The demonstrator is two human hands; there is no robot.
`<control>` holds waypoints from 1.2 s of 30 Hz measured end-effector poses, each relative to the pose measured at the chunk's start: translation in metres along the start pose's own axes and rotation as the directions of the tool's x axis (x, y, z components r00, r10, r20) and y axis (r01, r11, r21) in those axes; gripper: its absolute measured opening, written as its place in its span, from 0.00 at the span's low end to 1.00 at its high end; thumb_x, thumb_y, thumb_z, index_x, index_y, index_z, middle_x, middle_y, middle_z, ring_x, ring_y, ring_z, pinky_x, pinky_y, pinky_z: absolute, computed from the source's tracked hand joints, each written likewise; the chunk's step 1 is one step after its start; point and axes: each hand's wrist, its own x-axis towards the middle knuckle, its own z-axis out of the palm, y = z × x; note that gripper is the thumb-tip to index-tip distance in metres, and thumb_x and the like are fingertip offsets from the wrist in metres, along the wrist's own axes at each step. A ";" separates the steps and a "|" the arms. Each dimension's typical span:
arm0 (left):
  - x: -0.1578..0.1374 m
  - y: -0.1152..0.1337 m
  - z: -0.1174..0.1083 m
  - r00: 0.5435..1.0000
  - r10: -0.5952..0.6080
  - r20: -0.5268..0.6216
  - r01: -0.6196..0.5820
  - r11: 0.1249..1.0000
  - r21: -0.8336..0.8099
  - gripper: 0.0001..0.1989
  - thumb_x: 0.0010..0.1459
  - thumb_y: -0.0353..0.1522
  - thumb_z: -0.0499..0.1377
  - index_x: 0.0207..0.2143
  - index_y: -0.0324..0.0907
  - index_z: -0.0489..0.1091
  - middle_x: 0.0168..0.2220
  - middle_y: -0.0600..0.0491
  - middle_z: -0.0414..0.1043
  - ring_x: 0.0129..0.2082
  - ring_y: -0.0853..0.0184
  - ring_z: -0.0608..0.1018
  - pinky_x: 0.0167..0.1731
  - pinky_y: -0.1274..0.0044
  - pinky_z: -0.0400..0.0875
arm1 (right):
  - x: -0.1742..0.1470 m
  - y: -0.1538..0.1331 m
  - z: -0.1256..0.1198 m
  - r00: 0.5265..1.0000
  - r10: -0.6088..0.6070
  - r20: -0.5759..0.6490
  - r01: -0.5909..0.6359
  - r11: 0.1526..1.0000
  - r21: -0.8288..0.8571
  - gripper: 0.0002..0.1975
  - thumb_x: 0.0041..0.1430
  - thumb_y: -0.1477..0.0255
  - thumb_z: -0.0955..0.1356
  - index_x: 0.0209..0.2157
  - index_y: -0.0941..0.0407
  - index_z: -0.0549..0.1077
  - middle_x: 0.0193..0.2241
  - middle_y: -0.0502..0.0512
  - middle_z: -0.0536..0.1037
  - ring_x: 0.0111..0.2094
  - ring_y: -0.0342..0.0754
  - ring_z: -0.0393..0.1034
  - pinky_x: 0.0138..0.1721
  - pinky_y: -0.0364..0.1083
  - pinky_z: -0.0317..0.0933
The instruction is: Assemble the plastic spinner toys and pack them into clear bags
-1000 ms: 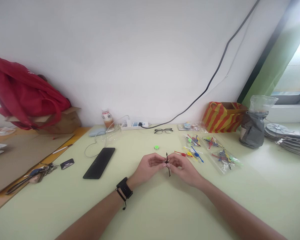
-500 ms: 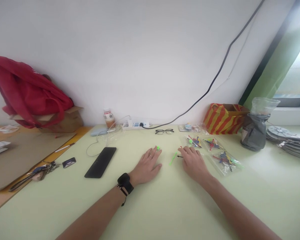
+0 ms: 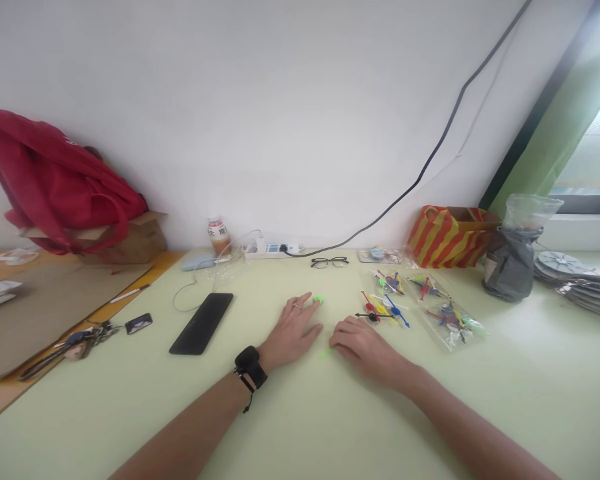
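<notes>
My left hand lies on the table with its fingers stretched out and apart. Its index fingertip is at a small bright green plastic piece. To the right, my right hand has its fingers curled together over a thin green plastic arrow, partly hidden beneath the fingertips. Just beyond that hand lie loose arrow spinners: a black one, a red one, a yellow one and a blue one. Clear bags of similar spinners sit farther right.
A black phone lies left of my hands, with keys beyond it. Glasses, a power strip and a bottle stand along the wall. At the right are a striped bag and a grey bag.
My right hand has moved left and nearer, uncovering the coloured spinners. The green arrow has shifted nearer with it, and my left hand has barely moved.
</notes>
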 end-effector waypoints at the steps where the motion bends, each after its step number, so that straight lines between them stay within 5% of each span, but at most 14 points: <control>1: 0.000 0.000 0.000 1.000 0.008 0.012 -0.008 1.000 -0.004 0.19 0.67 0.37 0.58 0.59 0.46 0.69 0.69 0.46 0.60 0.68 0.50 0.59 0.67 0.54 0.58 | 0.000 -0.002 0.002 1.000 -0.007 0.007 0.007 1.000 0.028 0.11 0.71 0.79 0.61 0.40 0.55 0.74 0.39 0.55 0.77 0.42 0.51 0.68 0.44 0.51 0.62; 5: 0.000 0.003 -0.003 0.999 0.021 -0.035 -0.024 0.996 -0.087 0.08 0.67 0.33 0.57 0.47 0.46 0.73 0.64 0.49 0.66 0.67 0.55 0.63 0.65 0.59 0.63 | 0.000 -0.004 0.007 1.000 -0.018 0.001 0.018 0.997 0.077 0.11 0.71 0.79 0.61 0.43 0.54 0.74 0.38 0.54 0.77 0.40 0.50 0.69 0.42 0.50 0.62; 10: 0.001 0.007 -0.005 0.995 0.064 0.074 -0.058 0.995 -0.079 0.29 0.69 0.38 0.56 0.69 0.49 0.57 0.72 0.48 0.56 0.69 0.52 0.59 0.67 0.57 0.58 | -0.001 -0.007 0.000 1.000 -0.016 -0.016 0.019 0.986 0.165 0.16 0.70 0.81 0.59 0.50 0.52 0.74 0.41 0.55 0.75 0.41 0.50 0.70 0.43 0.48 0.63; 12: 0.001 0.008 -0.005 0.993 0.063 0.098 -0.057 0.996 -0.068 0.29 0.69 0.38 0.56 0.70 0.49 0.56 0.68 0.47 0.62 0.67 0.51 0.61 0.65 0.58 0.60 | -0.002 -0.008 -0.003 1.000 -0.011 -0.008 0.012 0.981 0.191 0.18 0.70 0.82 0.59 0.51 0.51 0.74 0.41 0.56 0.74 0.41 0.50 0.70 0.43 0.49 0.64; 17: 0.001 0.008 -0.003 0.999 0.032 -0.029 -0.034 0.998 -0.061 0.22 0.66 0.34 0.59 0.61 0.47 0.66 0.55 0.47 0.69 0.56 0.55 0.68 0.58 0.62 0.66 | -0.003 -0.006 -0.001 1.000 0.016 -0.018 -0.012 0.974 0.228 0.20 0.68 0.84 0.58 0.52 0.53 0.73 0.42 0.58 0.73 0.44 0.51 0.69 0.46 0.50 0.64; 22: 0.002 0.009 -0.005 0.999 -0.050 0.014 0.049 0.997 0.063 0.10 0.68 0.39 0.56 0.44 0.44 0.72 0.42 0.49 0.73 0.46 0.56 0.73 0.47 0.67 0.67 | -0.003 -0.002 0.001 0.998 0.051 -0.029 -0.044 0.981 0.190 0.18 0.67 0.84 0.59 0.48 0.55 0.74 0.41 0.58 0.74 0.45 0.52 0.68 0.47 0.51 0.64; 28: 0.006 0.017 -0.012 0.980 -0.199 -0.018 0.200 0.972 0.125 0.20 0.68 0.45 0.54 0.27 0.44 0.68 0.21 0.57 0.65 0.23 0.66 0.67 0.29 0.73 0.54 | -0.002 -0.001 0.004 0.997 -0.002 -0.075 0.010 0.994 0.105 0.13 0.70 0.80 0.61 0.43 0.56 0.76 0.41 0.58 0.74 0.43 0.51 0.68 0.43 0.50 0.63; 33: 0.009 0.018 -0.012 0.946 -0.265 -0.184 0.261 0.964 -0.050 0.26 0.67 0.50 0.54 0.22 0.42 0.64 0.19 0.58 0.57 0.22 0.68 0.62 0.28 0.75 0.53 | 0.000 -0.001 0.004 0.979 0.013 -0.204 -0.020 0.999 -0.032 0.11 0.70 0.76 0.64 0.38 0.53 0.78 0.30 0.54 0.75 0.35 0.51 0.68 0.39 0.51 0.58; 36: 0.008 0.013 -0.009 0.948 -0.303 -0.094 0.273 0.931 -0.240 0.27 0.68 0.51 0.51 0.25 0.42 0.70 0.20 0.58 0.57 0.22 0.69 0.62 0.26 0.75 0.53 | 0.000 0.000 0.003 0.963 0.055 -0.264 -0.053 0.998 0.015 0.11 0.69 0.79 0.63 0.41 0.54 0.76 0.31 0.53 0.78 0.34 0.50 0.71 0.39 0.50 0.60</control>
